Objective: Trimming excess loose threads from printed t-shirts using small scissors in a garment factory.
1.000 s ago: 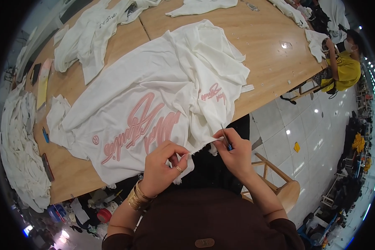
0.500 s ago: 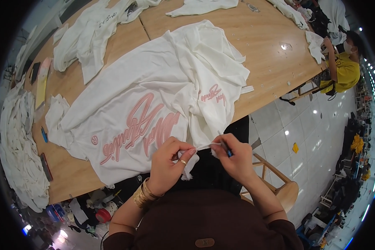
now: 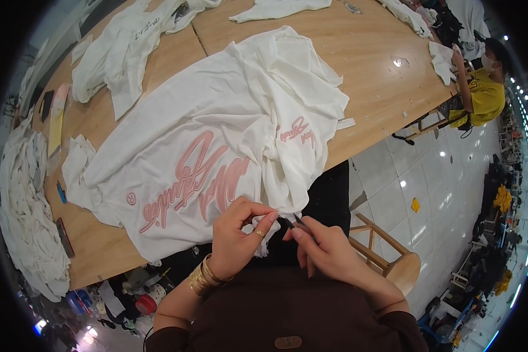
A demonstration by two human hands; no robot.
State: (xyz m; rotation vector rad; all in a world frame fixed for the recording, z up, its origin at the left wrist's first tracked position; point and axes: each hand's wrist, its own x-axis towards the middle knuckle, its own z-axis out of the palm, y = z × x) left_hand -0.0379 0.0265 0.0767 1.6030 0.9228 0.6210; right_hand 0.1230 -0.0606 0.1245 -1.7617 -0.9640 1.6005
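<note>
A white garment with pink lettering lies spread across the wooden table, its near corner hanging over the edge toward me. My left hand, with a ring and gold bracelets at the wrist, is closed in a pinch on the fabric edge of that corner. A bunched bit of cloth hangs below its fingers. Just to the right, my right hand is closed round small dark thread snips. Their pointed blades are apart, close to the pinched edge. Whether they touch a thread is too small to tell.
White garments lie at the far left of the table, and a heap of white cloth hangs at its left edge. A wooden stool stands to my right. A person in yellow sits at the far right.
The strand stretched between my hands no longer shows. My right hand has shifted lower and turned, bringing the snips' open blades toward the edge in my left hand, which has barely moved.
</note>
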